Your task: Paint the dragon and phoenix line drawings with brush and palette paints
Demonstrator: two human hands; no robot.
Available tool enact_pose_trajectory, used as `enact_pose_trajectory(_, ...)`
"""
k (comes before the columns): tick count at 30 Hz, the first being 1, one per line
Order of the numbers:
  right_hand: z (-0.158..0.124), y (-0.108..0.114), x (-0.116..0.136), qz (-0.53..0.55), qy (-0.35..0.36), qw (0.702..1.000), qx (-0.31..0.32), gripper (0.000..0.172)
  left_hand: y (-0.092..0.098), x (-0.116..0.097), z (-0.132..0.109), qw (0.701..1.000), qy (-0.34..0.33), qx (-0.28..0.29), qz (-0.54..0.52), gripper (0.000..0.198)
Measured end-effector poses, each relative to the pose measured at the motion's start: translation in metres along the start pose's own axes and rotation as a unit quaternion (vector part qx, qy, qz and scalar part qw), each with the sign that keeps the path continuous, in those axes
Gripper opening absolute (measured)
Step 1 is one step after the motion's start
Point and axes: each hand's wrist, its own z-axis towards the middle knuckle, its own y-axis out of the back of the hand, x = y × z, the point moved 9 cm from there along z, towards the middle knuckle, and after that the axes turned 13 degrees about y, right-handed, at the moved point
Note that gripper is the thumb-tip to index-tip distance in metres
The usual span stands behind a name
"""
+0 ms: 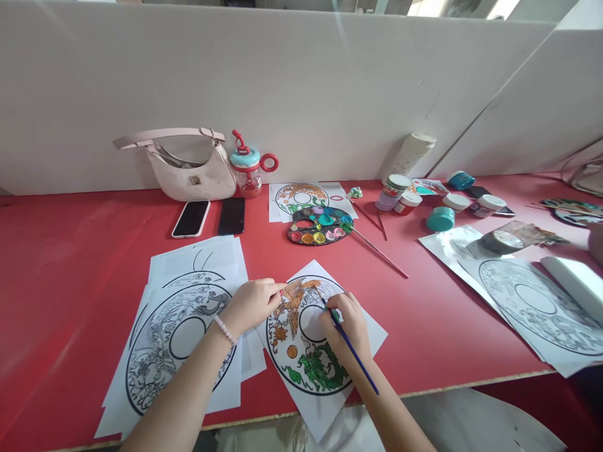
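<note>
My right hand (347, 326) is closed round a blue-handled paintbrush (351, 348), its tip touching the ring-shaped colouring sheet (301, 351). That sheet shows an orange bird at the top and a green dragon at the bottom. My left hand (254, 304), with a bead bracelet on the wrist, rests curled on the sheet's left edge and holds it flat. A stack of uncoloured ring sheets (179, 339) lies just left of it.
A paint palette (319, 226) with a brush (379, 251), paint jars (396, 191), a teal lid (440, 219), two phones (191, 218), a pink handbag (188, 166) and a drink cup (247, 166) stand along the back. More sheets (532, 301) lie right. The table edge (452, 386) runs close in front.
</note>
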Motion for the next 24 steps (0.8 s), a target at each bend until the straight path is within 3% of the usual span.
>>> enact_pose_trajectory(5, -0.007, 0.011, -0.03, 0.062, -0.133, 0.989, -0.019, 0.005, 0.001, -0.006, 0.0, 0.999, -0.041, -0.014, 0.002, 0.033)
enact_pose_trajectory(8, -0.009, 0.019, -0.048, 0.117, -0.158, 0.98, 0.0, 0.014, 0.003, -0.01, -0.001, 0.997, -0.07, -0.042, 0.013, 0.033)
enact_pose_trajectory(12, -0.008, 0.036, -0.059, 0.105, -0.082, 0.989, 0.065, 0.026, 0.002, -0.006, 0.0, 0.997, -0.054, -0.06, 0.019, 0.036)
enact_pose_trajectory(18, -0.018, 0.051, -0.048, 0.01, 0.079, 0.978, 0.191, 0.031, 0.0, -0.004, 0.0, 0.995, -0.061, -0.065, 0.035, 0.04)
enact_pose_trajectory(24, -0.033, 0.057, -0.04, -0.078, 0.121, 0.969, 0.201, 0.025, -0.001, -0.021, -0.002, 0.994, -0.055, -0.068, 0.071, 0.042)
